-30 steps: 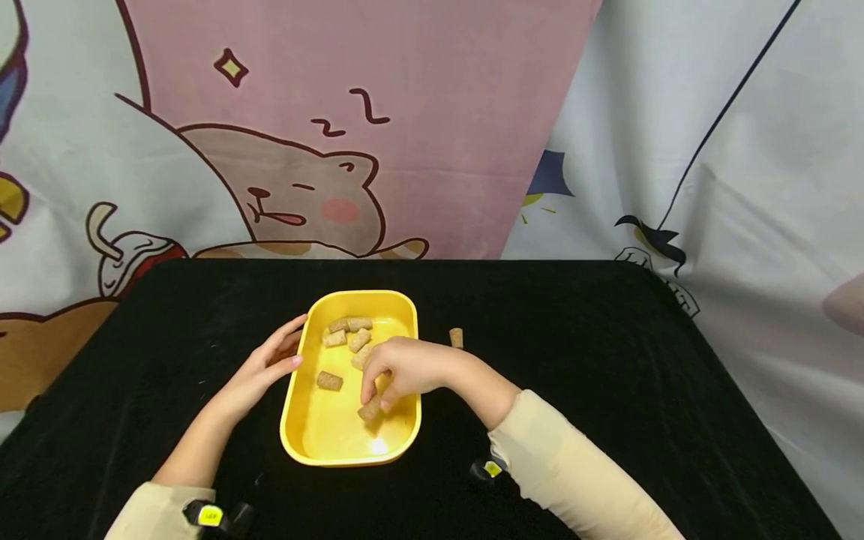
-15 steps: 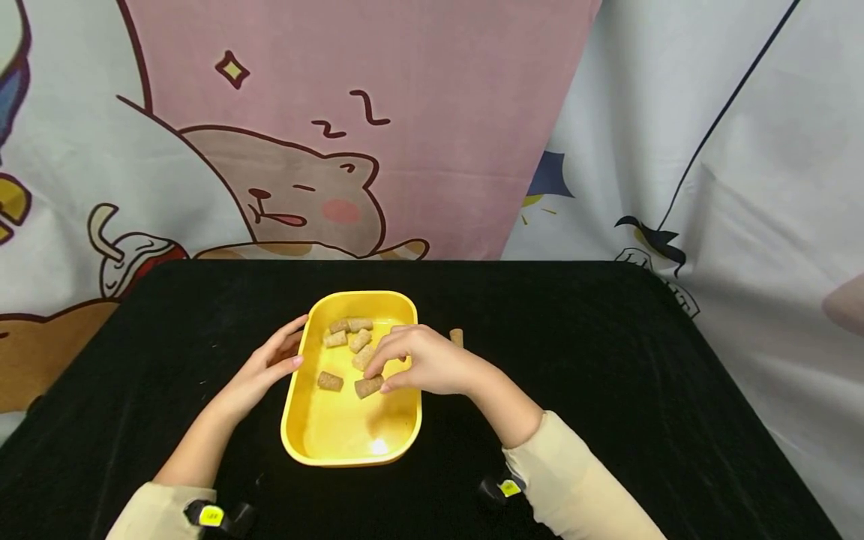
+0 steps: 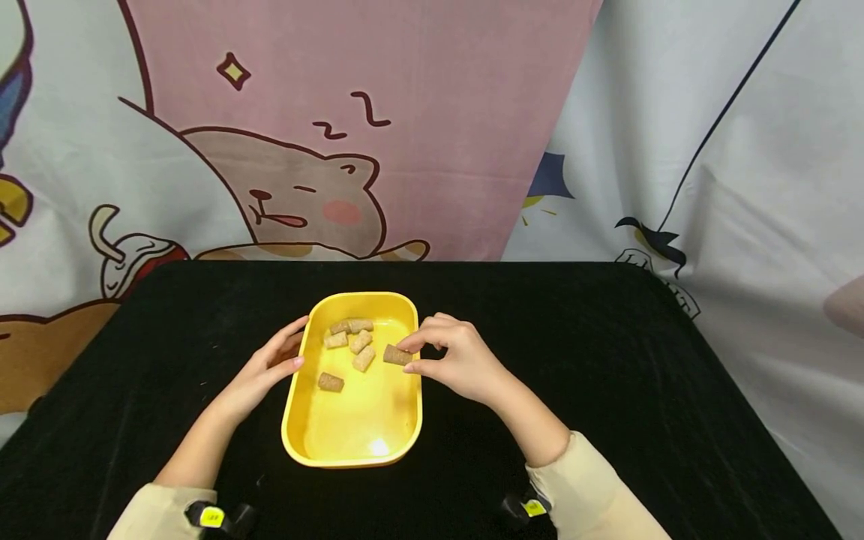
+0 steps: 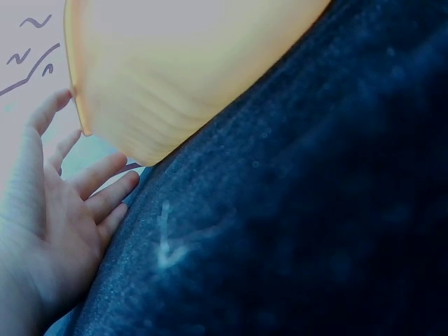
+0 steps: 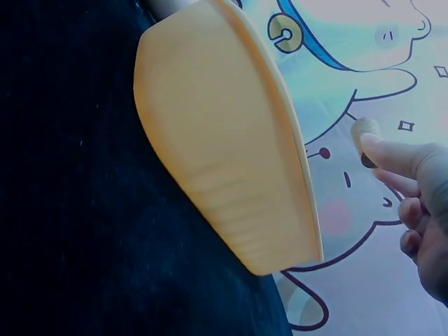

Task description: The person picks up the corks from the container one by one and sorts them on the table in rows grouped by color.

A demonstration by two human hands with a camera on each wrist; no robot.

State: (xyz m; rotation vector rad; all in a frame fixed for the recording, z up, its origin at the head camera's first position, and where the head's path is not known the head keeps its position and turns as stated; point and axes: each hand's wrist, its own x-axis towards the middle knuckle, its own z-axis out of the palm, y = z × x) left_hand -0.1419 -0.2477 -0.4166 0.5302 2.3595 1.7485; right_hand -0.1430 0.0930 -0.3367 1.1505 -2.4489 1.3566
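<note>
A yellow tray (image 3: 351, 435) stands on the black cloth, with several corks inside, most of them grouped toward its far end. One darker cork (image 3: 331, 382) lies apart near the tray's left side. My right hand (image 3: 462, 360) pinches a brown cork (image 3: 397, 355) between thumb and forefinger, just over the right rim; in the right wrist view this pinched cork (image 5: 364, 134) appears above the rim level. My left hand (image 3: 263, 371) rests against the tray's left wall with fingers extended. In the left wrist view the left hand (image 4: 73, 217) shows an uncurled palm beside the tray.
Black cloth (image 3: 607, 375) covers the table around the tray. Behind the table's far edge hangs a curtain (image 3: 459, 135) printed with cartoon animals. Wrist straps with yellow labels sit at both sleeves.
My right hand has lifted the pinched cork from the tray's floor and moved it back and to the right. It now covers the lone cork seen earlier outside the tray. The left hand stays put.
</note>
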